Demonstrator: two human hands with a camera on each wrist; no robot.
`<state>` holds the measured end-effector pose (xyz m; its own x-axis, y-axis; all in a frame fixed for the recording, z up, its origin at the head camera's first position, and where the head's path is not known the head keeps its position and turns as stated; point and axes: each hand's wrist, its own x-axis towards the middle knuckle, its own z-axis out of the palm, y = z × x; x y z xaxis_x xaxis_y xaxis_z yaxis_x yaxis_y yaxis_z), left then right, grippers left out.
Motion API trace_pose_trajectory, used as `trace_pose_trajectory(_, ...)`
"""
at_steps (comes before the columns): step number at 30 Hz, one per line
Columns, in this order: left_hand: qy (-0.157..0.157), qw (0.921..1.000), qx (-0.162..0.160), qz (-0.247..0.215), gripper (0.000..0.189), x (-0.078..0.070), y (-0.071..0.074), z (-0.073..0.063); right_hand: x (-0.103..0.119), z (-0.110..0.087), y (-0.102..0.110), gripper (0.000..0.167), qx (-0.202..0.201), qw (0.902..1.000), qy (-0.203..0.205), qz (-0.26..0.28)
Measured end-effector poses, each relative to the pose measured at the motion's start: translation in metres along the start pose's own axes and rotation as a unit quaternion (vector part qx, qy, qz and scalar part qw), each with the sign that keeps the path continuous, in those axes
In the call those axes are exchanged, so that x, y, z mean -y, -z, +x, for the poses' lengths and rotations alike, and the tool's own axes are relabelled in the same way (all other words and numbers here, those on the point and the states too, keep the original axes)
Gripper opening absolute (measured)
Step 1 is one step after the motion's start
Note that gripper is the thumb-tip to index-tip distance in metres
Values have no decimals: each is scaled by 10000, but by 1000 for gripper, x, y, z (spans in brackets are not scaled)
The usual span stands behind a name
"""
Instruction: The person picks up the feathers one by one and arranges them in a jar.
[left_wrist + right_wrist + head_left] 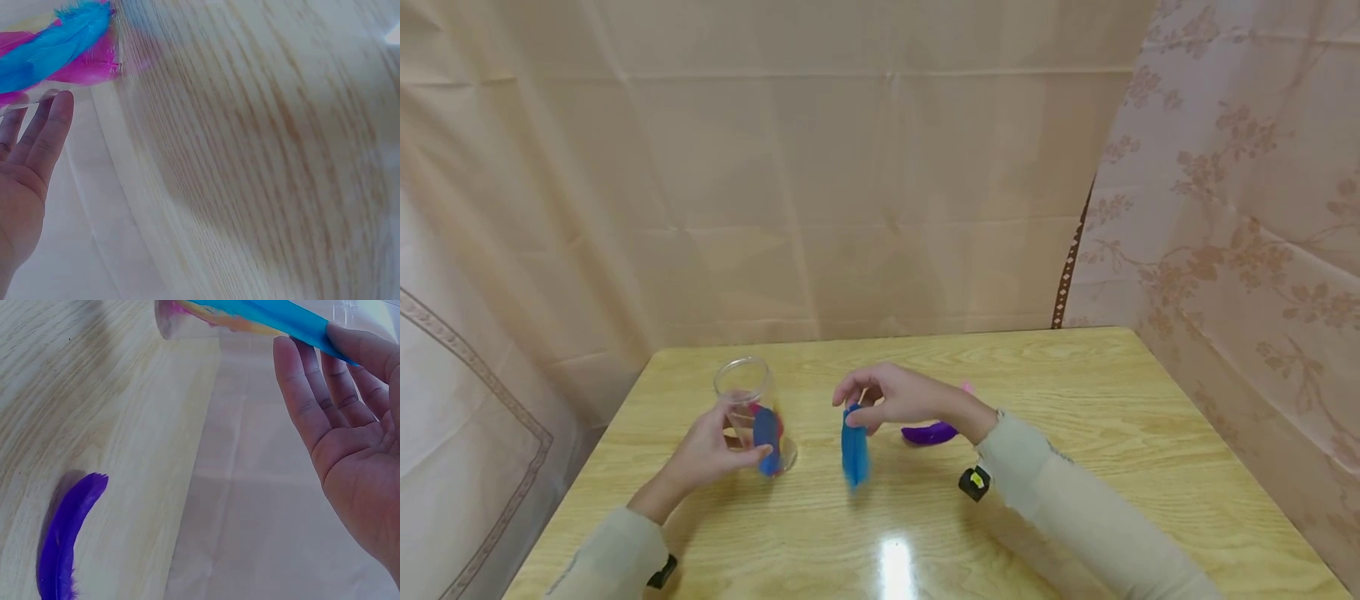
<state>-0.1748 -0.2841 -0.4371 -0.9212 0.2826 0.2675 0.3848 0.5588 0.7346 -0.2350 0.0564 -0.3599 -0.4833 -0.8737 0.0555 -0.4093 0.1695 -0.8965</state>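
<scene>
My left hand (709, 450) grips a clear jar (743, 379) from its left side, thumb across the front. Inside the jar are several feathers: a blue feather (59, 47), a pink feather (87, 67) behind it, and an orange-yellow feather (250, 324). Between thumb and fingers, my right hand (891, 396) pinches another blue feather (853, 450), which hangs down over the table to the right of the jar. A purple feather (929, 433) lies on the table beneath my right wrist; its curved shape also shows in the right wrist view.
A bit of pink (967, 387) shows behind my right wrist, mostly hidden. The wood-grain table (820, 542) backs onto a beige curtain (850, 208), with a floral curtain (1247, 250) at the right and a pale curtain (467, 467) at the left.
</scene>
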Motion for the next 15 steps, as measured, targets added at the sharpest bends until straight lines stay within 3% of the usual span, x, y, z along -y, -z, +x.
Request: trace_pose_trajectory(15, 83, 9999, 81, -55, 72, 1, 5, 5, 17, 16, 5, 26, -70, 9999, 15, -74)
